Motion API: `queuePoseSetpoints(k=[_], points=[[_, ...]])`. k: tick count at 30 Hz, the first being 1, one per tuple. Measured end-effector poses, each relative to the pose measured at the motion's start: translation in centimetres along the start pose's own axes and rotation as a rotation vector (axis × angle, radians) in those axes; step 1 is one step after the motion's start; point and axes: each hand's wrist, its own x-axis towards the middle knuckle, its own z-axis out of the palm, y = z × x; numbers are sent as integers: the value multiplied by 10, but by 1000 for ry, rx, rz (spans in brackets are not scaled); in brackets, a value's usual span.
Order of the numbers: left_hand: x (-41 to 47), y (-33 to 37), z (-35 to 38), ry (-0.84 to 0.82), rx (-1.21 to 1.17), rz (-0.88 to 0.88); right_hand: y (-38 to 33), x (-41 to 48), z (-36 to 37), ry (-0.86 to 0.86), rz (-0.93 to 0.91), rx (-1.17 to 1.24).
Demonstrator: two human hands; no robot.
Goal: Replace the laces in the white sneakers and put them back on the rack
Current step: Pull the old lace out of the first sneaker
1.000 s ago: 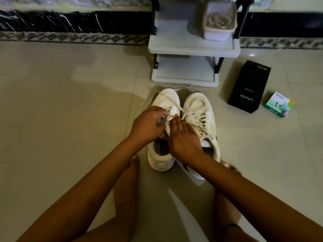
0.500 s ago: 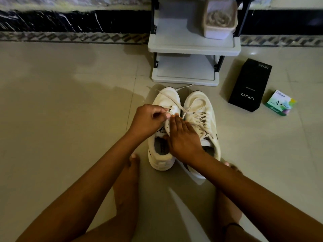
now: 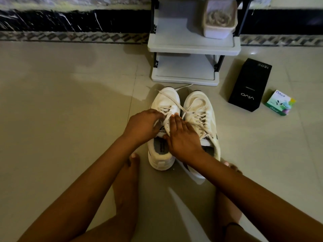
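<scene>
Two white sneakers stand side by side on the floor, toes toward the rack. On the left sneaker (image 3: 163,159), my left hand (image 3: 141,126) curls its fingers over the lacing and pinches the white lace (image 3: 172,102), whose loose end trails over the toe. My right hand (image 3: 183,137) lies flat with straight fingers across the tongue of that shoe, pressing it down. The right sneaker (image 3: 199,105) is laced and untouched. The grey two-shelf rack (image 3: 185,49) stands just beyond the toes.
A lidless white tub (image 3: 219,20) with coiled laces sits on the rack's top shelf. A black phone box (image 3: 250,84) and a small green box (image 3: 279,103) lie on the tiles at right. My bare feet flank the shoes' heels.
My left hand has shifted slightly on the lacing, its fingers drawing the lace closer to the tongue. My right hand stays pressed on the left sneaker.
</scene>
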Motion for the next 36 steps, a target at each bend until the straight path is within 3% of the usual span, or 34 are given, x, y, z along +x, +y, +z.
queuePoseSetpoints(k=[2, 6, 10, 12, 17, 21, 23, 27, 29, 36], points=[[3, 6, 3, 57, 92, -6, 0, -1, -1, 2, -2, -5], [3, 7, 9, 192, 29, 13, 1, 0, 0, 0, -12, -5], [1, 14, -9, 270, -604, 28, 2, 0, 2, 26, -21, -5], [0, 19, -17, 256, -687, 0, 2, 0, 2, 39, -29, -3], [2, 5, -1, 79, -241, -7, 2, 1, 4, 60, -20, 31], [-2, 8, 7, 129, -108, -102, 1, 2, 7, 154, 0, 133], [0, 8, 3, 156, -210, -98, 2, 3, 8, 145, 5, 108], [0, 21, -21, 113, -720, -3, 2, 2, 10, 166, -46, 55], [0, 24, -26, 109, -783, -27, 1, 3, 8, 166, -38, 30], [-5, 7, 0, 53, -216, -89, 0, 5, 10, 118, 23, 134]])
